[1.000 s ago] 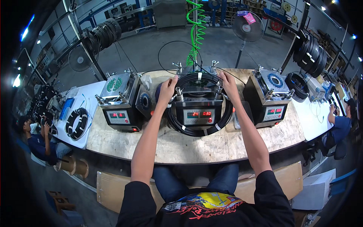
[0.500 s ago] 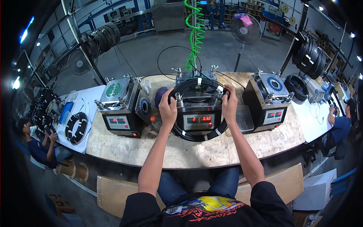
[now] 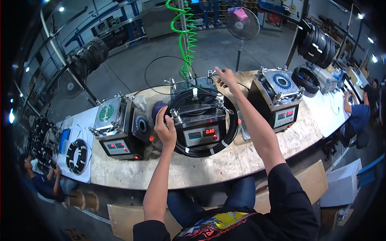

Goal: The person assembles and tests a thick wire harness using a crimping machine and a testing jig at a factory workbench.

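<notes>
Since half a second ago, the right hand (image 3: 227, 79) has left the cable coil (image 3: 233, 125) for the far knob (image 3: 210, 74) — its grip I cannot tell. Left hand (image 3: 165, 127) bends at the coil, hold unclear. Coil loops around the red-lit display (image 3: 202, 133); shirt (image 3: 225, 224) lettering is cut off.

A black cable coil (image 3: 232, 130) is wound into a thick ring and bound at intervals by white bands (image 3: 195, 92). It is tilted around the middle machine (image 3: 193, 134): its far side is raised over the machine's top, its near side is hung below the machine's red-lit display (image 3: 210, 131), and the machine's front posts (image 3: 220, 103) are enclosed.
</notes>
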`<state>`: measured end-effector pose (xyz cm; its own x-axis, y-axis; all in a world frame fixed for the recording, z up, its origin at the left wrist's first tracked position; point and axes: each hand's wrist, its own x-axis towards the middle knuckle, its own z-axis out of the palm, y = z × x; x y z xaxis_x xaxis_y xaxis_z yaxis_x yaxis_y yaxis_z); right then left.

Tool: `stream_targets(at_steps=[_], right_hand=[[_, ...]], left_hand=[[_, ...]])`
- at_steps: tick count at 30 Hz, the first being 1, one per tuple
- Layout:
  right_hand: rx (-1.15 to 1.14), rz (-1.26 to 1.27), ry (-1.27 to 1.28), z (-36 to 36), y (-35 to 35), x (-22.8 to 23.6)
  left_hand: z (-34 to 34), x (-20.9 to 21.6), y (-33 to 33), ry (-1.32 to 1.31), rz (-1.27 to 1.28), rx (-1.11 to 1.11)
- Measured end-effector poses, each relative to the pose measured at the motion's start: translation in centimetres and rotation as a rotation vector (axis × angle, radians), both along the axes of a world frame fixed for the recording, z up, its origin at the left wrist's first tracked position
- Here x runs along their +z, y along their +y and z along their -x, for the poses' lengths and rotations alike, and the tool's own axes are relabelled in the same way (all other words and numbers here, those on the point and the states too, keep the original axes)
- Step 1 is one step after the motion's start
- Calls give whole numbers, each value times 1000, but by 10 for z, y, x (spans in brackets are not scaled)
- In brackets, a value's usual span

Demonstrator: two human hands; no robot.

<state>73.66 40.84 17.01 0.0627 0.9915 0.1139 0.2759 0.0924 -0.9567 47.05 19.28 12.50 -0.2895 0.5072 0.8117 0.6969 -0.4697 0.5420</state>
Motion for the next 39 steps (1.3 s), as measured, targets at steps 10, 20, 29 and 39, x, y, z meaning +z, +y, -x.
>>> stream_targets(at_steps=[10, 20, 29, 39], right_hand=[[197, 0, 414, 2, 51, -44], [58, -137, 67, 3, 41, -20], [109, -19, -288, 19, 35, 20], [25, -313, -732, 45, 17, 4]], left_hand=[[0, -2, 2, 5, 29, 13], [0, -2, 0, -3, 32, 9], [6, -6, 1, 11, 26, 22], [3, -4, 1, 6, 17, 11]])
